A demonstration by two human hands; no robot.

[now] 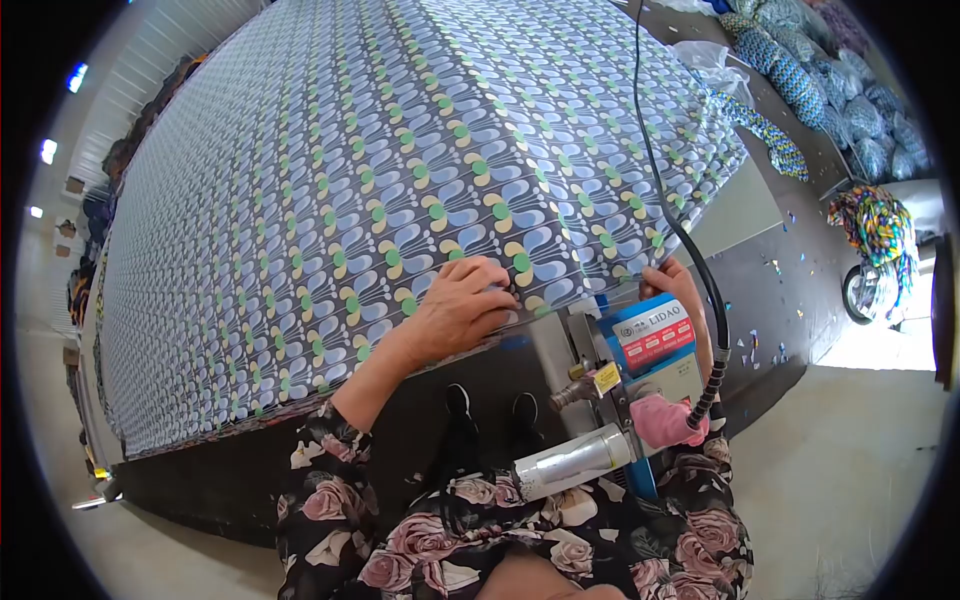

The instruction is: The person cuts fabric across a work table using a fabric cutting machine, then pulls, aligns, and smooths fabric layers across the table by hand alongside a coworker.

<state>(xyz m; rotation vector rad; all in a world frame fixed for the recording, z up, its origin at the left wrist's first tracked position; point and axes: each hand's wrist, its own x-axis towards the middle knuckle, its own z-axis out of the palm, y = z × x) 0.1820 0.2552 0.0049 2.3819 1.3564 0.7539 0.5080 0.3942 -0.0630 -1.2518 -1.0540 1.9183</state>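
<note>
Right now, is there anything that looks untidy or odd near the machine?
Yes: small scraps lie scattered on the dark surface right of the machine, like litter not cleared. Also, a pink cloth is bunched on the machine by its cable, perhaps a makeshift wrap.

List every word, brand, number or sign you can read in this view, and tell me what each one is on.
"LIDAO": white label on the blue machine; the last letter might be Q.
Red label on the same machine: white lettering, too small to read.
Yellow tag beside it: print too blurred to read.
</note>
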